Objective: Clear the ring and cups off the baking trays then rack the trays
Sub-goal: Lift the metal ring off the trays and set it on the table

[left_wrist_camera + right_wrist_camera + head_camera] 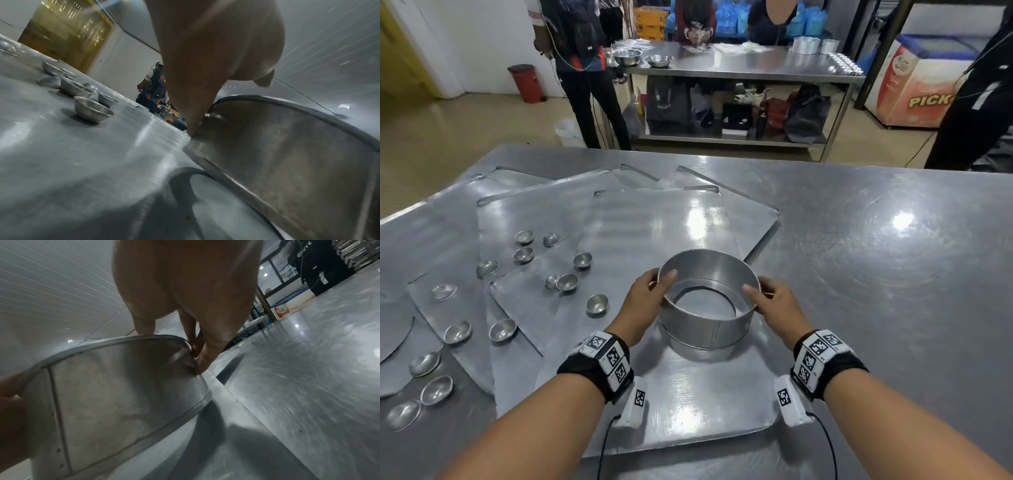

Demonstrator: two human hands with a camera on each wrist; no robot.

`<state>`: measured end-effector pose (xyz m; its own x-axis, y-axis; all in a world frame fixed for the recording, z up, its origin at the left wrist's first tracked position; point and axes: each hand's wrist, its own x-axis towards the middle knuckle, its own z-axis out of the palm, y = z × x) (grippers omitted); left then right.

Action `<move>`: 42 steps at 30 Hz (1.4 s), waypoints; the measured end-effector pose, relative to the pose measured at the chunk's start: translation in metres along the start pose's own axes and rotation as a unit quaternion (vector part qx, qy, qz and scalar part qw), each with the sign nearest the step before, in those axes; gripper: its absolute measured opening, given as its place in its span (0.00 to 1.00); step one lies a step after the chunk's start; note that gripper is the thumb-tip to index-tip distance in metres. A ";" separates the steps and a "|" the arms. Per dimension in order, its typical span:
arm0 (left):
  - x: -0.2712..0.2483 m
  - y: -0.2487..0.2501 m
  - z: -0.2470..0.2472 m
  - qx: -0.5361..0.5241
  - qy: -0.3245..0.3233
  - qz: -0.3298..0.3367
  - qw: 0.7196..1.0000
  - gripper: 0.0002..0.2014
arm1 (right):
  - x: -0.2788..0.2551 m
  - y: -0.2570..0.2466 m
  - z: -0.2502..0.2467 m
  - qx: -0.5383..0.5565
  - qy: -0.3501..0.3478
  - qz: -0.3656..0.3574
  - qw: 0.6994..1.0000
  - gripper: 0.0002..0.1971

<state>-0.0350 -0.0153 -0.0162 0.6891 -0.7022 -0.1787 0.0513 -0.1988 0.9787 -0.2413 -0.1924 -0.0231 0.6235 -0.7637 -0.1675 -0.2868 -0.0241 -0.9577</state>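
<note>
Left hand (645, 294), right hand (774, 299) clamp ring (707, 308) from opposite sides, thumbs over top rim, fingers on outer wall. Ring dead centre between both, axis upright, lifted just clear of near tray (688, 404). Cups (595, 305) scattered over trays toward surface's (893, 274) left edge.

Left hand (645, 295) and right hand (774, 301) curled, thumbs inward

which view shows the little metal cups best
The head view: it looks down on the cups, scattered across the overlapping baking trays left of the ring. The left wrist view catches only a few cups from a low angle. The right wrist view shows none, only the ring and table.
</note>
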 end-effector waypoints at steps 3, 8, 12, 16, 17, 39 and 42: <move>-0.001 -0.009 -0.002 0.024 -0.011 0.014 1.000 0.22 | -0.006 0.007 0.001 0.001 -0.005 0.010 1.000 0.15; -0.001 -0.023 -0.009 0.057 -0.041 0.016 0.997 0.24 | -0.007 0.014 -0.003 -0.016 -0.028 0.011 0.999 0.28; -0.004 -0.030 -0.013 0.065 -0.065 0.019 0.996 0.24 | -0.007 0.021 -0.004 -0.032 -0.035 0.018 0.999 0.30; -0.006 -0.027 -0.013 0.057 -0.071 0.000 0.996 0.24 | -0.006 0.025 -0.004 -0.022 -0.036 0.035 0.999 0.27; -0.006 -0.027 -0.012 0.059 -0.070 -0.002 0.996 0.24 | -0.006 0.025 -0.003 -0.017 -0.038 0.038 0.998 0.27; -0.061 -0.024 -0.028 0.115 0.129 -0.022 0.985 0.13 | 0.007 -0.042 0.028 -0.234 -0.024 -0.147 0.961 0.16; -0.081 -0.026 -0.052 0.132 0.187 -0.016 0.973 0.11 | 0.000 -0.068 0.060 -0.224 -0.066 -0.188 0.954 0.11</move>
<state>-0.0547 0.0817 -0.0216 0.9073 -0.4056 -0.1107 -0.0770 -0.4192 0.9046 -0.1785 -0.1518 0.0277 0.8211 -0.5597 0.1120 -0.2886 -0.5764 -0.7645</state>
